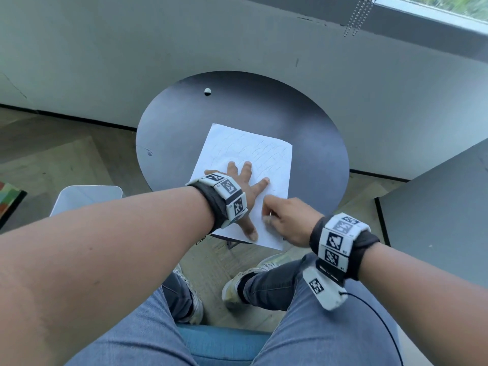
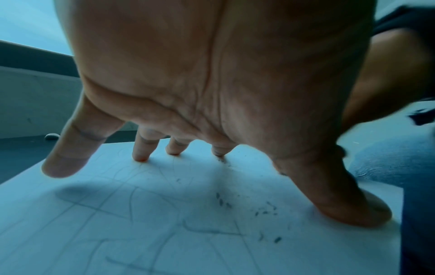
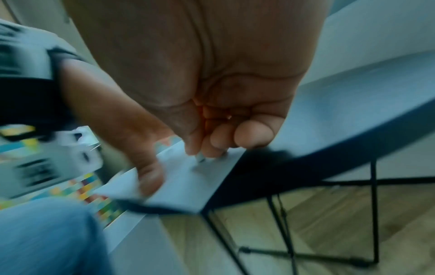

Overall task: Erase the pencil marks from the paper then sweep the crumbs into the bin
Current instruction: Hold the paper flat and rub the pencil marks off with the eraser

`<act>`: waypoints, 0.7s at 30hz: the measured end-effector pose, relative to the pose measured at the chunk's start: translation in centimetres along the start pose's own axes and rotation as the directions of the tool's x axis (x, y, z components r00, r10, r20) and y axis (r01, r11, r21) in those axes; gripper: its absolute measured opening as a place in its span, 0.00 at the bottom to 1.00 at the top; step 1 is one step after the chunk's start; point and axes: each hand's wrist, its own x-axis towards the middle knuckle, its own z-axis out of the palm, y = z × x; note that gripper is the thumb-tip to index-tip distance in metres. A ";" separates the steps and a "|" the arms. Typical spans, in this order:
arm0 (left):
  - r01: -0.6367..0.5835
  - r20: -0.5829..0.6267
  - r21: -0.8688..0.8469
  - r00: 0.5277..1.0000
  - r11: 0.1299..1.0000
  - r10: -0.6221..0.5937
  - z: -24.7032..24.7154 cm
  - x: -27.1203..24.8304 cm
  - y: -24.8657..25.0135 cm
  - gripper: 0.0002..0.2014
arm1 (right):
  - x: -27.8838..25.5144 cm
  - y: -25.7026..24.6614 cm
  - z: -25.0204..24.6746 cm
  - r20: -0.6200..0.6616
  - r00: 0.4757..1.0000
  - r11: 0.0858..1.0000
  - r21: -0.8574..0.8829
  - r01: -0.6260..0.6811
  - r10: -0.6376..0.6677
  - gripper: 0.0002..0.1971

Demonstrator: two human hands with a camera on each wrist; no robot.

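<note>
Round dark table (image 1: 303,122) on thin black legs (image 3: 374,214), wood floor (image 1: 66,154) below.
A small pale lump (image 1: 207,91) sits on the far tabletop, well beyond the grip. Grey wall (image 1: 158,48) behind, bead chain (image 1: 356,17) hanging far right. Jeans (image 1: 303,313) and sneakers (image 1: 235,289) on the near side, under the grip; blue seat (image 1: 224,344) between the knees; colourful mat (image 1: 9,199) far left.

One sheet of paper (image 1: 245,165) under my fingers (image 1: 248,167), and one round dark surface (image 1: 303,122) carrying it. Two hands total: left hand (image 1: 237,191) and right hand (image 1: 287,220). One small whitish lump (image 1: 207,91) sits well beyond my fingertips, can't tell what it is. One white bin (image 1: 87,199) off to the left of my fingers. Dark crumbs (image 2: 266,210) between thumb and fingers: roughly a dozen, too tiny to count exactly.
</note>
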 end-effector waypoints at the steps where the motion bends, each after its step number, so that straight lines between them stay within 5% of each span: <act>1: -0.003 -0.004 0.001 1.000 1.000 0.003 0.1 0.0 0.0 0.73 | -0.5 -0.2 0.3 0.025 0.999 0.999 -0.027 0.035 -0.034 0.04; 10: -0.020 -0.030 -0.051 0.999 0.999 0.019 1.3 0.1 -1.0 0.74 | 4.9 -0.1 -2.1 -0.192 0.963 0.982 0.069 -0.176 0.187 0.08; 17: -0.033 -0.026 -0.089 0.999 0.995 0.031 1.4 0.2 -1.0 0.73 | 2.0 -1.1 0.0 -0.030 0.999 0.999 0.020 -0.033 0.034 0.02; 21: -0.043 -0.028 -0.089 0.999 0.995 0.041 1.4 0.3 -1.2 0.73 | 3.1 -0.4 -1.2 -0.126 0.989 0.997 0.001 -0.078 0.078 0.04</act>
